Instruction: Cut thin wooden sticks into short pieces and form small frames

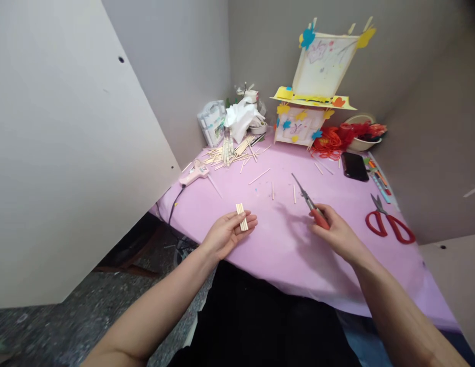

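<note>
Several short sticks lie side by side in the left hand, which is turned palm up over the near edge of the table; its thumb pinches them against the fingers. That forearm comes in from seven o'clock, the right one from about five. The right hand holds pliers by the red handles, its fingers curled around them and the tip pointing to eleven o'clock. From the left hand, two loose sticks lie around two o'clock, a glue gun at ten and a stick pile at twelve. From the right hand, scissors lie at three, a phone at one.
</note>
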### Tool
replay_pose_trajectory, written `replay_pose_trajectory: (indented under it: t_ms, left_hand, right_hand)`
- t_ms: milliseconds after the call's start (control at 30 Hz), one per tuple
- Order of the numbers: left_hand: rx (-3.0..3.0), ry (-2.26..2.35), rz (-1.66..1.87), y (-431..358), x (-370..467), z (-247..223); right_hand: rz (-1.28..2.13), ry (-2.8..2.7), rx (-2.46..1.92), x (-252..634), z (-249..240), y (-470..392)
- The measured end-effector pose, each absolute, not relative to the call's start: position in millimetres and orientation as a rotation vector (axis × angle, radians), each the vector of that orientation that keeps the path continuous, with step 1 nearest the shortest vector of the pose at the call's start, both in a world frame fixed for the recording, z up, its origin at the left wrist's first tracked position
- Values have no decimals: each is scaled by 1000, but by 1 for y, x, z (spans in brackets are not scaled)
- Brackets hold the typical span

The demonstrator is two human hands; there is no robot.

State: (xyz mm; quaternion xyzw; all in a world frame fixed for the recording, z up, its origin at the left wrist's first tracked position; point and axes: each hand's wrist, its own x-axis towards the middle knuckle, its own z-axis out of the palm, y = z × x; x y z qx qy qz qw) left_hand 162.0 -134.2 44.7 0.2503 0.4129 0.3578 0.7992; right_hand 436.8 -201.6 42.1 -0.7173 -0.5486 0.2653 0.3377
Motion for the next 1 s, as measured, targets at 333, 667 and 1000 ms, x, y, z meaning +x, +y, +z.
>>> replay_pose_trajectory:
  t_ms: [333,667,1000]
  left_hand:
    - [972,746,660,-102,257,59]
    - [1153,644,702,-55,325,50]
    - [1323,657,662,-84,329,33]
  right_hand:
    - [83,-1174,-2627,517,29,-108]
    - [-152,-1332,-2613,525,4,-107]
    - [780,-1481,-1379,500,33,-127]
